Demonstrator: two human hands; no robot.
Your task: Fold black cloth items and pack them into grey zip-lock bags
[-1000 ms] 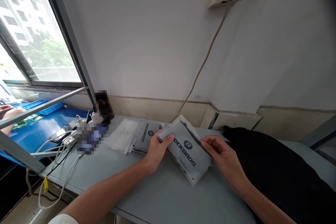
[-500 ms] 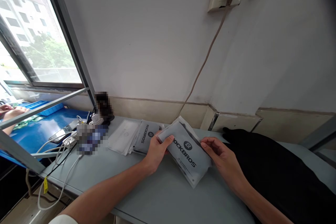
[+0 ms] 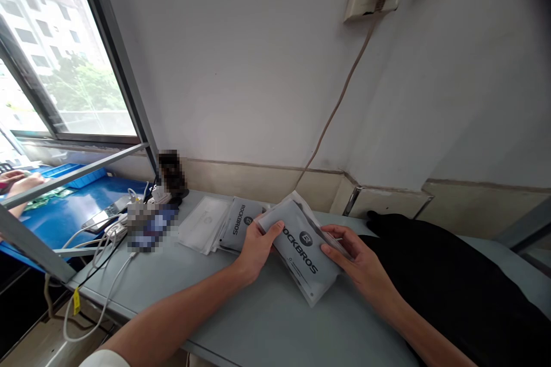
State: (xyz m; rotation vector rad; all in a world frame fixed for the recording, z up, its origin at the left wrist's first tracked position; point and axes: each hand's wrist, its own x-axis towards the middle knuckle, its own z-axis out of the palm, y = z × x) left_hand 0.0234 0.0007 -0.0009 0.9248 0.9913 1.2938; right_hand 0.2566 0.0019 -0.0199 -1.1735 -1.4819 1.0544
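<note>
A frosted ROCKBROS pouch (image 3: 301, 246) is tilted above the grey table, its logo side facing up. My left hand (image 3: 257, 243) grips its upper left edge, thumb on top and fingers underneath. On the right edge, my right hand (image 3: 355, 252) pinches the pouch between thumb and fingers. Behind my left hand lies a second ROCKBROS pouch (image 3: 235, 223), partly covered by that hand. Beside it on the left are flat clear plastic bags (image 3: 204, 223).
Black cloth (image 3: 451, 281) covers the right of the grey table (image 3: 258, 321). Cables, a power strip (image 3: 116, 228) and a blurred blue item (image 3: 155, 226) are at left. Beyond the metal frame, another person's hands (image 3: 21, 183) are over a blue surface (image 3: 90, 200).
My right hand has shifted slightly left and its thumb now lies further onto the pouch's front. The pouch's lower end has moved a little left. My left hand keeps its grip.
</note>
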